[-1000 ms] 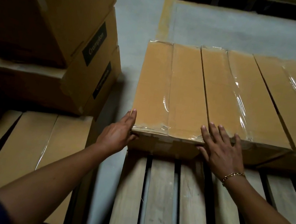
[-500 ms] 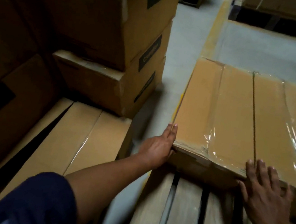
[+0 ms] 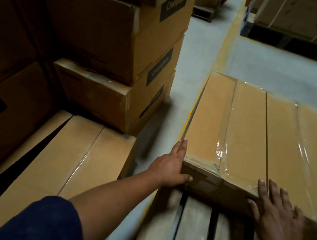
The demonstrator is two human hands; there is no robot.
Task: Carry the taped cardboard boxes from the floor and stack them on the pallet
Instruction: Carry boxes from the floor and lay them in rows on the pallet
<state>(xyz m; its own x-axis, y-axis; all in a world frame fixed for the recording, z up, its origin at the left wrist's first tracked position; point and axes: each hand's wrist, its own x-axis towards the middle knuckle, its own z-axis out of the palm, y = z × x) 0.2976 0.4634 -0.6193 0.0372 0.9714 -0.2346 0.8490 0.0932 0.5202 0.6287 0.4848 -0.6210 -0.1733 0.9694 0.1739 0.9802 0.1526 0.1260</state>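
Observation:
A flat taped cardboard box [image 3: 233, 127] lies on the wooden pallet [image 3: 191, 235], beside more flat boxes [image 3: 299, 142] to its right. My left hand [image 3: 171, 163] presses flat against the box's near left corner, fingers straight along its side. My right hand [image 3: 277, 213] lies with spread fingers on the box's near edge. Two long flat boxes [image 3: 67, 167] rest low at the left, off the pallet.
A tall stack of branded cartons [image 3: 119, 47] stands at the left, close to the pallet. Grey floor with a yellow line [image 3: 225, 47] runs between them. Other loaded pallets [image 3: 306, 22] stand at the far right.
The view has swung left and closer. Both hands have stayed on the box's near end, and the left stack now fills more of the view.

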